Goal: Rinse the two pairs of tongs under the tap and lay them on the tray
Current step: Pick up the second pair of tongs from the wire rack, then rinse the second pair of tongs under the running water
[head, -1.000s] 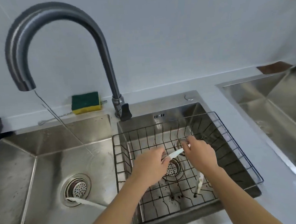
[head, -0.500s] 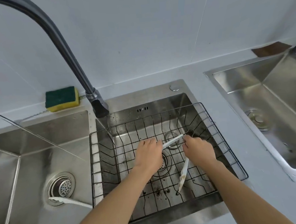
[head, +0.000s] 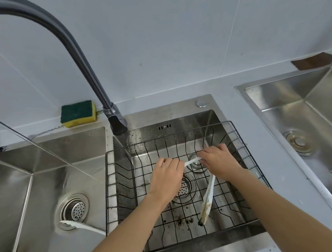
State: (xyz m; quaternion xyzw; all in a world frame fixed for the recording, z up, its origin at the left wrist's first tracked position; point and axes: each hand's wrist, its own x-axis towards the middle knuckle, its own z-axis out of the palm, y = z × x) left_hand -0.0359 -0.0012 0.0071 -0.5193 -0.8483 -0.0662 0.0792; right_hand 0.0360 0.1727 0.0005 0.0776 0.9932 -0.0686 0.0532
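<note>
Nearest me, at about seven o'clock, a second pair of tongs point(head: 80, 226) lies in the left sink point(head: 18, 195), its tip resting by the drain point(head: 73, 210) and its handle running down toward my left forearm. Nothing touches it.

Just past that, both my arms reach into the wire tray point(head: 248, 159) that sits in the middle sink point(head: 210, 118). My left hand point(head: 166, 178) is palm down over the middle drain, fingers curled; its grip looks closed on one end of the white tongs point(head: 208, 199), though the hand hides the contact, so I cannot tell for certain. My right hand point(head: 218, 161), at about one o'clock from the left, has its grip closed on the same tongs near their hinge end. One white arm of the tongs spans between the two hands; the other hangs down toward five o'clock, its soiled tip touching the tray's wires. Dark specks lie on the tray floor near that tip.

Farther on, the tap point(head: 90, 64) rises from its base at twelve o'clock and arcs away to the upper left; a thin stream of water falls slanting into the left sink. A green and yellow sponge point(head: 77, 113) sits on the desk point(head: 260, 135) at eleven o'clock, against the wall. At three o'clock a third sink point(head: 309, 135) is set into the desk, well apart from the tray.
</note>
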